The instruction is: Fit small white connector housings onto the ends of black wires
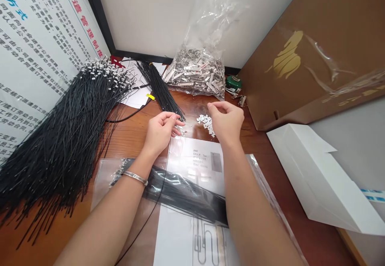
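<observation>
My left hand (pixel 161 133) is closed in a pinch on a thin black wire (pixel 157 202), which hangs from the fingers down past my forearm. A little to its right, my right hand (pixel 227 120) has thumb and forefinger pressed together; what lies between them, if anything, is too small to make out. Just beside that hand, a small pile of white plastic connectors (pixel 205 123) lies on the brown table (pixel 192 104). Behind my left hand rests a tied bundle of black wires (pixel 161 87), its near ends close to my fingers.
A large heap of black wires with white ends (pixel 60 137) fills the left side. At the back sits a clear bag of metal pieces (pixel 198 71), near a green tape measure (pixel 234 82). Bagged black wires (pixel 186 193) lie under my forearms. A brown box (pixel 300 57) and white carton (pixel 319 177) stand right.
</observation>
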Action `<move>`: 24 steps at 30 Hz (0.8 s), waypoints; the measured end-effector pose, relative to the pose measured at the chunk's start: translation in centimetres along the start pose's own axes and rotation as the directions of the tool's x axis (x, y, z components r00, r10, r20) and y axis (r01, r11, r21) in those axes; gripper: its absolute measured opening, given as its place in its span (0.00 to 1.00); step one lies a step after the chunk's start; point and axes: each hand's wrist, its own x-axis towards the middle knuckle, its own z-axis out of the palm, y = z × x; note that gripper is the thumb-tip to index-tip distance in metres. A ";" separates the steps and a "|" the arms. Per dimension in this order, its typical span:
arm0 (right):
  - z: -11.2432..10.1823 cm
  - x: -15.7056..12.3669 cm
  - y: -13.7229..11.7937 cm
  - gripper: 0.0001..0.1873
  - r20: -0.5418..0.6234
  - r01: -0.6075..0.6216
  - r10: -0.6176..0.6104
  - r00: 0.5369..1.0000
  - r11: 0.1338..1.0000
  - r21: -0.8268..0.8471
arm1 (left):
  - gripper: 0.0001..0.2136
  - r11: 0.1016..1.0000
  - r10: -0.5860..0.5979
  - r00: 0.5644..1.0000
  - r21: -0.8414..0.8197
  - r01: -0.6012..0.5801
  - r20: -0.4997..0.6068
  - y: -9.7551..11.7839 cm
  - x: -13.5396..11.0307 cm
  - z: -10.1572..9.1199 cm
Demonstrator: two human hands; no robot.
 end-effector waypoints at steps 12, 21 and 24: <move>-0.9 0.3 0.1 0.12 0.376 0.126 0.063 0.925 0.881 -0.457 | 0.10 1.000 -0.003 1.000 -0.018 0.003 -0.022 0.0 0.0 0.2; -1.1 0.4 0.5 0.13 0.431 0.175 0.056 0.900 0.861 -0.477 | 0.08 1.000 0.005 1.000 0.008 -0.005 -0.023 0.3 -0.1 0.1; -1.2 0.5 0.7 0.11 0.442 0.172 0.063 0.895 0.864 -0.473 | 0.07 1.000 0.013 1.000 0.005 -0.013 -0.016 0.3 -0.1 0.2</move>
